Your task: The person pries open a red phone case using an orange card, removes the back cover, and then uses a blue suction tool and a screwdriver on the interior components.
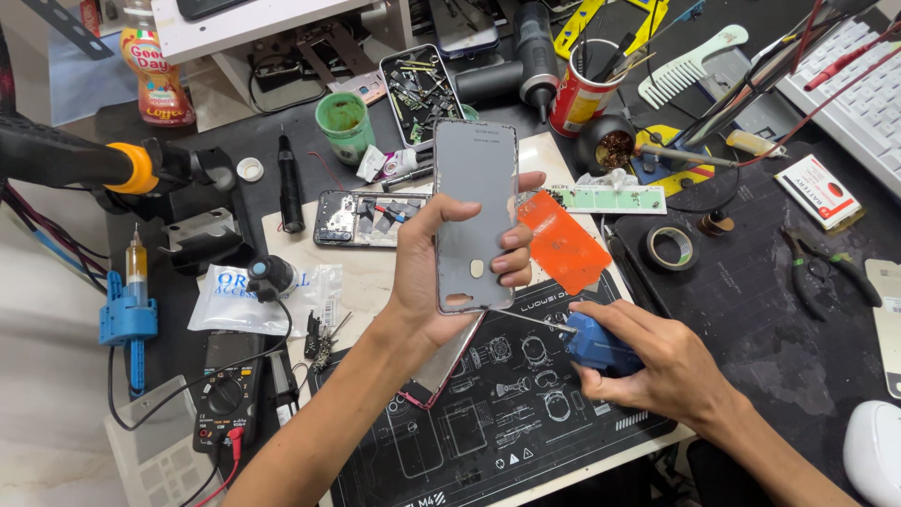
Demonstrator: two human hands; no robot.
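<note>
— What does the left hand (434, 272) hold?

— It holds a grey phone back panel (475, 214), upright and a little tilted. The thumb lies along the left edge, and the fingers (514, 255) curl over the right edge, so the panel sits in the palm, above the black work mat (488, 441).

— And the right hand (657, 361)?

— It is closed around a small blue tool (595, 345) with a thin metal tip (535, 320). The tip points left and reaches the lower right corner of the panel — I cannot tell if it touches.

— What is near?

— An orange sheet (563, 240) lies just right of the panel, an opened phone (364, 218) lies to its left, and a roll of black tape (671, 248) sits further right.
</note>
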